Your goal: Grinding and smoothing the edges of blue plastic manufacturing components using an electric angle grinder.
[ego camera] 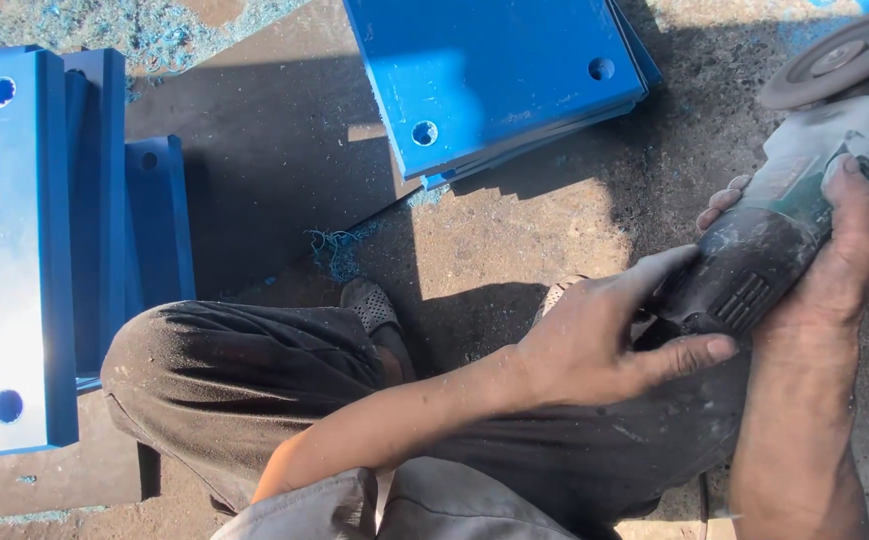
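Observation:
A dusty angle grinder [789, 215] with a grey disc [839, 55] at its top end is held up at the right of the head view, above the ground. My right hand [834, 255] wraps the grinder's body from the right, thumb up near the head. My left hand [604, 335] reaches across and grips the rear of the body, index finger stretched along the top and thumb under it. My legs in dark dusty trousers [244, 385] are folded below, with a grey sandal [369, 305] showing.
A stack of blue plastic plates with round holes [499, 75] lies at the top middle. More blue slabs [14, 250] stand on edge at the left. Blue shavings [339, 250] litter the dirt ground.

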